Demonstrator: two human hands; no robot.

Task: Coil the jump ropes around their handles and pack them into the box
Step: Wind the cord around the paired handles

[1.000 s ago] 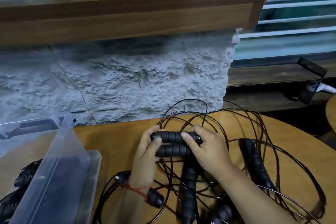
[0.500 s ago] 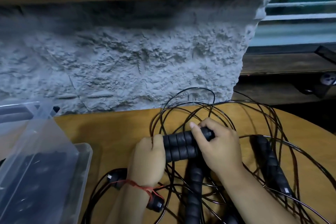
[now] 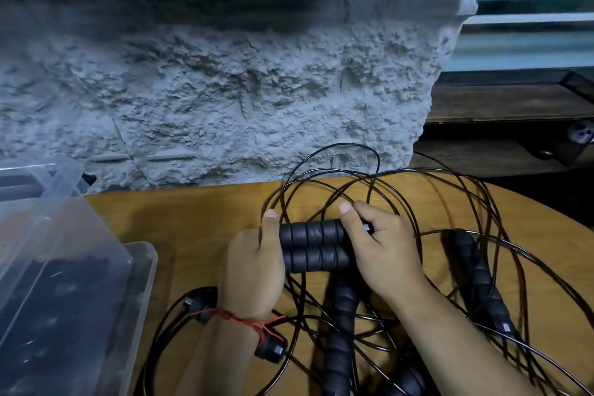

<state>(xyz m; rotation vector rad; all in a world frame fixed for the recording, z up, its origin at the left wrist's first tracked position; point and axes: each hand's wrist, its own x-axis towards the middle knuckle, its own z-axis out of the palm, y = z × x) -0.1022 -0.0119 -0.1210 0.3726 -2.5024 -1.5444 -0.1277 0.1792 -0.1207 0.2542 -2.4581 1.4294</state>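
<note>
Vs 0.5 s ago the two handles (image 3: 313, 244) lie level, no tilt, and the left thumb now sticks out past the top one. Left grip (image 3: 254, 267) wraps their left ends, right grip (image 3: 382, 247) curls over the right ends, mid-bench (image 3: 193, 219) nr the far edge. Cord (image 3: 337, 145) loops past that edge. Box (image 3: 141, 267) sits at the left edge, w/ a bare strip between it & the left grip.

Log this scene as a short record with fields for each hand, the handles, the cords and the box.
left hand: grips left end of the two handles
right hand: grips their right end
handles: side by side, no cord wound on visible part
cords: loose tangle on table
box: clear, left of hands, dark contents
</note>
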